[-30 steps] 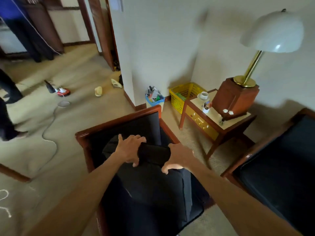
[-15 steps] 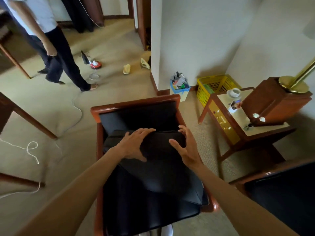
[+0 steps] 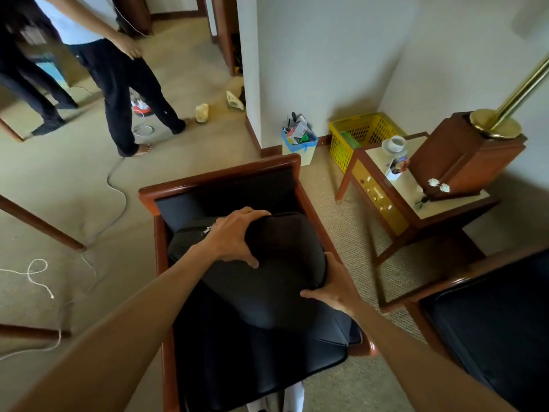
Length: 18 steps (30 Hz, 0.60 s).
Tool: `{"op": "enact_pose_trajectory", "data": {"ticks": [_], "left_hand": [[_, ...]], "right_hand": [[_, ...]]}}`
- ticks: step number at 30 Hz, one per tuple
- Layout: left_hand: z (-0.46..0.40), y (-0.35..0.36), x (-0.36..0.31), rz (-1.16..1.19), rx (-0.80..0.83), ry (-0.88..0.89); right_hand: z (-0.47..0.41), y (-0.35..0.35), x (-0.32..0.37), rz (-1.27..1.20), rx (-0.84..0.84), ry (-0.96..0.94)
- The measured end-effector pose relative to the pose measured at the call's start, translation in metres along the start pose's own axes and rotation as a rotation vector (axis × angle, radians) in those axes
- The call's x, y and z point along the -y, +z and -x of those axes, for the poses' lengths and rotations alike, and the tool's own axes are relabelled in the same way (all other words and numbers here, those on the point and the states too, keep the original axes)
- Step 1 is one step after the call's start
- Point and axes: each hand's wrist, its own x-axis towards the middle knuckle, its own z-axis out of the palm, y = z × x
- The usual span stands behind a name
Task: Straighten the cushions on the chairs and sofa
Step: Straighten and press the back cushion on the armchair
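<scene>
Since the earlier frame, both hands have closed onto the black cushion (image 3: 279,278), now lifted and tilted above the armchair (image 3: 219,176) seat. Left hand (image 3: 234,236) grips its top edge; right hand (image 3: 335,285) clasps its right side. Side table (image 3: 386,209) stands nearby.

A wooden side table (image 3: 395,217) is standing by the wall, carrying a white cup (image 3: 396,143) on a saucer at its far edge and a brass lamp base (image 3: 494,126) on a wooden block toward its right corner. A yellow basket (image 3: 359,135) is sitting on the carpet just behind it, near a small full bin (image 3: 298,144). 2 people (image 3: 124,78) are standing at the far left, with a white cord (image 3: 117,197) trailing across the floor.
</scene>
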Motion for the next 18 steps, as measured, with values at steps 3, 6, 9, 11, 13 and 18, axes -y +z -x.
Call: {"op": "enact_pose_trajectory", "data": {"ticks": [3, 6, 9, 11, 13, 18], "left_hand": [[0.019, -0.022, 0.031, 0.073, -0.073, -0.053], [0.046, -0.031, 0.067, 0.13, -0.106, -0.116], [0.065, -0.026, 0.082, 0.209, -0.108, -0.153], [0.071, -0.016, 0.079, 0.221, -0.135, -0.104], [0.074, -0.004, 0.073, 0.182, -0.147, -0.065], [0.064, 0.002, 0.086, 0.124, -0.112, -0.119]], "right_hand": [[-0.015, -0.001, 0.036, 0.145, 0.017, -0.1], [-0.031, 0.011, 0.07, 0.253, -0.019, -0.21], [-0.044, 0.025, 0.091, 0.327, 0.006, -0.264], [-0.046, 0.035, 0.091, 0.354, 0.064, -0.266], [-0.043, 0.048, 0.086, 0.352, 0.094, -0.261], [-0.047, 0.059, 0.07, 0.37, 0.074, -0.305]]}}
